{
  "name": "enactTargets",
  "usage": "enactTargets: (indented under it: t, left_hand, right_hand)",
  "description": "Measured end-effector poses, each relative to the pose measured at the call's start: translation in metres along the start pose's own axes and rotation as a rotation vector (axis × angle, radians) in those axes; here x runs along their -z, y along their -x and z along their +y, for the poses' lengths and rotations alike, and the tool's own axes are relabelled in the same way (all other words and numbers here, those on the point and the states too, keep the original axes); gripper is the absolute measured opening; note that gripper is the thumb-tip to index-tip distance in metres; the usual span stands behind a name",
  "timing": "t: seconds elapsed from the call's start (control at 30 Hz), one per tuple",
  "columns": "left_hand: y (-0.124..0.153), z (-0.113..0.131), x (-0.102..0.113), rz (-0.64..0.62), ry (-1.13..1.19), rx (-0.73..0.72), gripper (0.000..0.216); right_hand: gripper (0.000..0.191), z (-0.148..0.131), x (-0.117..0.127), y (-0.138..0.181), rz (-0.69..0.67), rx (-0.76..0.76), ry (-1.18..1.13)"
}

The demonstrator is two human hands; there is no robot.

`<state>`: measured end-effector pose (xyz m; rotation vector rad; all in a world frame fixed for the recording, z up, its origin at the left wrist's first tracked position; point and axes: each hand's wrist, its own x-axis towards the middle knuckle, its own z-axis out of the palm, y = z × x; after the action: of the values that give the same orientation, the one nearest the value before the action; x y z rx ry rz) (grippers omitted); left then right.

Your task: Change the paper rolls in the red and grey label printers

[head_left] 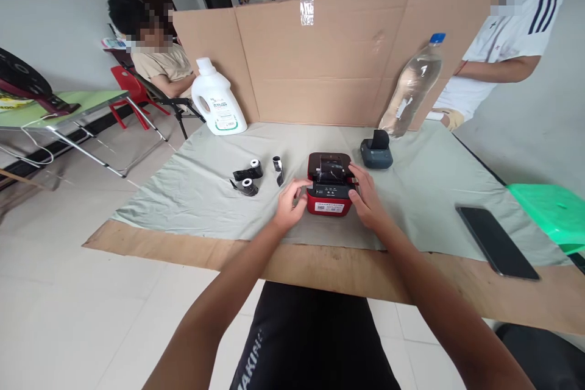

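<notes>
A small red and black printer [331,202] sits on the cloth in front of me, with a strip of glossy black film [331,169] on its top. My left hand [291,202] is at its left side, fingers bent and their tips against the casing. On the opposite side, my right hand [365,198] grips the printer's edge with thumb and fingers. To the left lie black film rolls [249,186] with loose ends, and a smaller one [278,169] stands nearer the printer. Behind my right hand is a dark blue-grey printer [376,153] with a black strip sticking up.
A cardboard screen [320,67] stands at the back. Before it are a white detergent bottle [219,100] and a tilted clear water bottle [414,91]. A phone [497,241] and a green plastic stool [548,213] are at right. Two people sit or stand beyond.
</notes>
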<state>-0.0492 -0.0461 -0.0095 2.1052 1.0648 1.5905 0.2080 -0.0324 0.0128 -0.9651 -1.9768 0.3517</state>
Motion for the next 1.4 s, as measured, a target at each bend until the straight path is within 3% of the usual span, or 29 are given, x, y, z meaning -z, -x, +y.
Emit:
enactTargets:
  t: [0.17,0.3,0.43,0.6,0.7,1.0,1.17,1.23,1.33,1.4]
  left_hand:
    - [-0.006,0.005,0.000,-0.128,-0.194,-0.063,0.049]
    - [-0.007,0.008,-0.003,-0.153,-0.252,-0.083,0.056]
    - [-0.006,0.012,-0.007,-0.153,-0.267,-0.083,0.055]
    - [-0.006,0.012,-0.009,-0.161,-0.242,-0.098,0.052]
    - [-0.007,0.009,-0.007,-0.178,-0.250,-0.077,0.054]
    - [-0.015,0.008,-0.005,-0.234,-0.144,0.078,0.062]
    - [-0.015,0.007,-0.005,-0.189,-0.087,0.008,0.063]
    - [-0.014,0.010,-0.006,-0.183,-0.099,-0.040,0.064]
    - [-0.013,0.015,-0.008,-0.179,-0.158,-0.082,0.068]
    - [-0.013,0.016,-0.009,-0.157,-0.204,-0.050,0.069]
  right_hand:
    - [0.063,0.000,0.002,-0.009,-0.005,0.010,0.014]
    - [0.064,-0.002,0.009,-0.023,-0.012,-0.035,0.042]
    - [0.063,-0.003,0.019,-0.052,-0.042,-0.125,0.043]
    - [0.076,-0.003,0.028,-0.099,-0.146,-0.294,0.072]
    - [0.070,-0.003,0.034,-0.117,-0.193,-0.389,0.084]
    - [0.068,-0.014,0.049,-0.118,-0.300,-0.443,0.094]
    - [0.074,-0.019,0.055,-0.117,-0.180,-0.465,0.187]
    - [0.061,-0.023,0.060,-0.116,-0.170,-0.545,0.248]
    - [0.030,-0.030,0.063,-0.117,-0.323,-0.586,0.301]
    - [0.028,-0.032,0.061,-0.118,-0.403,-0.540,0.298]
